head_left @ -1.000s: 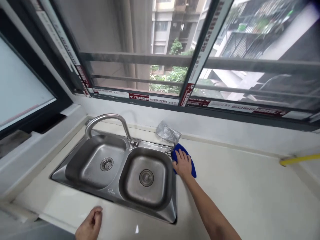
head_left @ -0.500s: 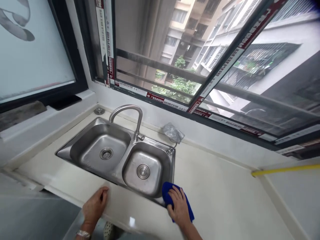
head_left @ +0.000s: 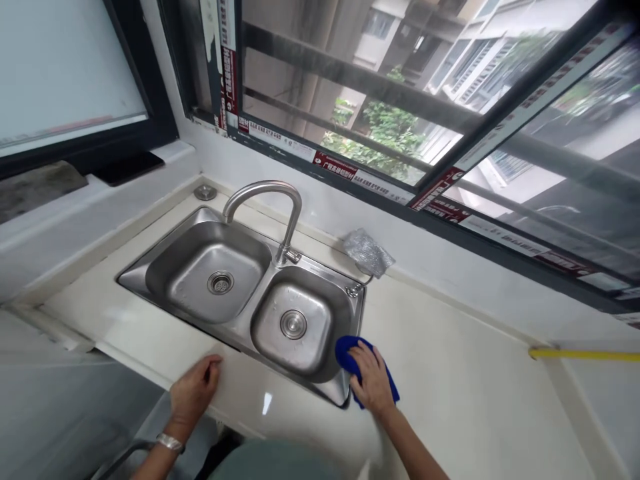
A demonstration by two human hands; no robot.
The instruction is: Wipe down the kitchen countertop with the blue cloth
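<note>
A pale surface [head_left: 475,400] under a window [head_left: 390,100] carries a twin-bowl sink [head_left: 200,230], both bowls bare. The right hand [head_left: 373,383] presses flat on a blue cloth [head_left: 347,352] at the sink's 4 o'clock; the left hand [head_left: 193,393] rests loosely spread on the front edge.

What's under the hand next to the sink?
A blue cloth lies under the right hand, pressed flat at the sink's right edge, partly on the counter. The cloth's middle is covered by the hand, and the surface beneath it cannot be seen.

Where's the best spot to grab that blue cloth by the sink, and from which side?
Probably the bunched fold of the blue cloth that pokes out past the right hand, toward the sink rim. Come from above: it lies flat on the countertop and is soft, so pinching raised fabric looks easier than lifting a flat edge.
</note>
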